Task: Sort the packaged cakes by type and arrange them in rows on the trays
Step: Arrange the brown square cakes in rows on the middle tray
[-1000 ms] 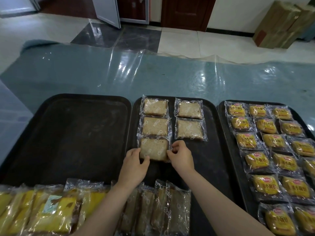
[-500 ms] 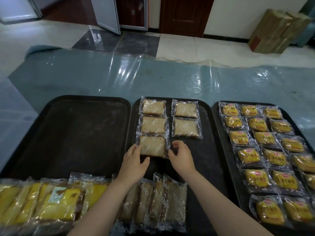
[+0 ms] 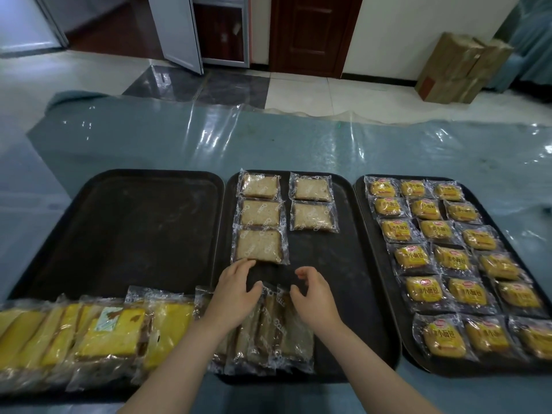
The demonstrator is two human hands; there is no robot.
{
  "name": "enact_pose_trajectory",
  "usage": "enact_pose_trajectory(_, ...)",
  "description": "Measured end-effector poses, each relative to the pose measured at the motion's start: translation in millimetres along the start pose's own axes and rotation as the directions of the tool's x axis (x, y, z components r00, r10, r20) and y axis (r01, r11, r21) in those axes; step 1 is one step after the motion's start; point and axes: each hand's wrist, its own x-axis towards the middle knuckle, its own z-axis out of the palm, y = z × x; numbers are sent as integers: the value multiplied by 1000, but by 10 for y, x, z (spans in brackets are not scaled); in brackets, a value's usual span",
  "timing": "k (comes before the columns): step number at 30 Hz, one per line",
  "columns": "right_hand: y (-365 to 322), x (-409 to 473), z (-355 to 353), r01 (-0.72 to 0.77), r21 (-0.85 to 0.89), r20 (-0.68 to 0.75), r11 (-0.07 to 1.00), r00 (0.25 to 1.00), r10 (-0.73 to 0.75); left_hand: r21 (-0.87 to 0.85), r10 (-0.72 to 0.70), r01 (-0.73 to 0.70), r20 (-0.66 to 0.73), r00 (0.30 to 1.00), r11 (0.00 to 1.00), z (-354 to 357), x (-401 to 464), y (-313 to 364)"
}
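Three black trays lie side by side. On the middle tray (image 3: 343,264) several brown sliced cakes in clear wrappers lie flat in two columns; the nearest one (image 3: 259,245) sits at the front of the left column. A pile of the same brown cakes (image 3: 277,333) stands on edge at the tray's near end. My left hand (image 3: 236,291) and my right hand (image 3: 313,297) hover over that pile with fingers loosely curled, holding nothing. The left fingertips lie just below the nearest flat cake.
The left tray (image 3: 134,228) is bare except for yellow wrapped cakes (image 3: 98,333) heaped at its near edge. The right tray (image 3: 363,222) holds rows of small yellow buns (image 3: 448,261). A blue table under clear plastic (image 3: 268,138) stretches beyond. Cardboard boxes (image 3: 457,70) stand on the floor.
Both hands have let go of the third brown cake, left flat in the left column, and drawn back toward me over the pile standing on edge.
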Motion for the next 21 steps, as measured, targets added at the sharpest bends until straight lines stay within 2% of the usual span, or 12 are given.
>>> enact_pose_trajectory(10, 255, -513, 106, -61, -25, 84, 998, 994, 63, 71, 96, -95, -17, 995, 993, 175, -347, -9)
enact_pose_trajectory(16, 303, -668, 199, -89, 77, 40, 993, 995, 86, 165, 120, -121, 16, 993, 979, 259, -457, -33)
enact_pose_trajectory(21, 335, -681, 202, -164, 192, 7, 968, 986, 166, 205, 153, -151, 7, 988, 967, 298, -547, -60)
